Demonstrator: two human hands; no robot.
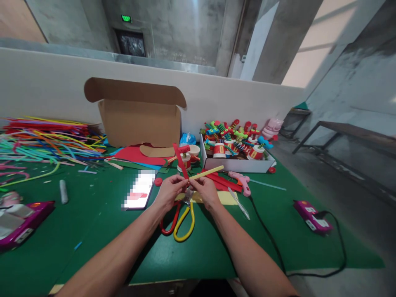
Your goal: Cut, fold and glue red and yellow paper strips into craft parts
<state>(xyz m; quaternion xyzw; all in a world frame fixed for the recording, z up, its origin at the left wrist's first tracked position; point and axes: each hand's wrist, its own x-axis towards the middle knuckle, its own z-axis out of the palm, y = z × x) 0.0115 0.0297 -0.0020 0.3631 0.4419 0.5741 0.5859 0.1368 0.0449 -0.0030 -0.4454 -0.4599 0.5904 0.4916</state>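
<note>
My left hand (171, 190) pinches a red paper strip (180, 160) that points up and away from me. Between the fingers of my right hand (206, 191) is a yellow paper strip (208, 172), slanting up to the right. The two strips meet where my fingertips come together; their joint is partly hidden. Scissors (185, 216) with one red and one yellow handle lie just below my hands. A sheet of pale yellow paper (227, 198) rests under my right hand, with red strips (221, 180) behind it. Beyond my hands stands a small figure on a paper cup (184, 161).
A white box (238, 165) holds several paper-cup figures. A pink glue gun (244, 181) trails a black cord across the right side. A phone (140, 189), a glue stick (63, 192), an open cardboard box (140, 123), colourful strips (52, 142) and two purple power strips (312, 216) are on the green table (161, 260).
</note>
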